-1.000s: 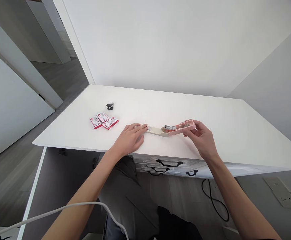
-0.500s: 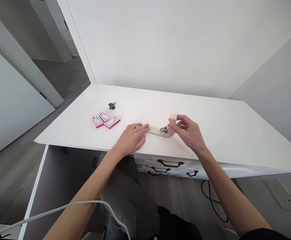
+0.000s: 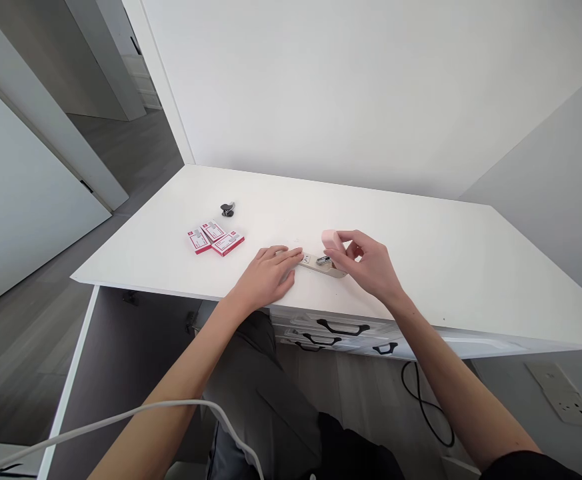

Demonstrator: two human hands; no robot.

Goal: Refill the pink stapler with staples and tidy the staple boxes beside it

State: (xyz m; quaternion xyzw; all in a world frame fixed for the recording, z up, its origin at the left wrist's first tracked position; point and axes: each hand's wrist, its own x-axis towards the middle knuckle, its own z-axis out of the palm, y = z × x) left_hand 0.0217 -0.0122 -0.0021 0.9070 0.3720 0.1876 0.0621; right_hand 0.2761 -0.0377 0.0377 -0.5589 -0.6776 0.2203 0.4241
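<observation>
A stapler [image 3: 317,265] with a beige base and a pink top arm lies on the white tabletop, its top raised in a steep tilt. The metal staple track shows between the two parts. My right hand [image 3: 371,267] is closed, pinching the raised pink arm between thumb and fingers. Stretched out flat, my left hand [image 3: 267,275] has its fingertips on the left end of the stapler's base, with the thumb apart on the tabletop.
Three red-and-white small boxes [image 3: 228,243] lie left of my left hand, with a small black staple remover [image 3: 227,209] behind them. A wall [image 3: 321,87] rises at the tabletop's back. A white cable [image 3: 135,412] crosses over my left forearm.
My right hand has swung the pink top arm left and down toward the base. My left hand stays on the base's end.
</observation>
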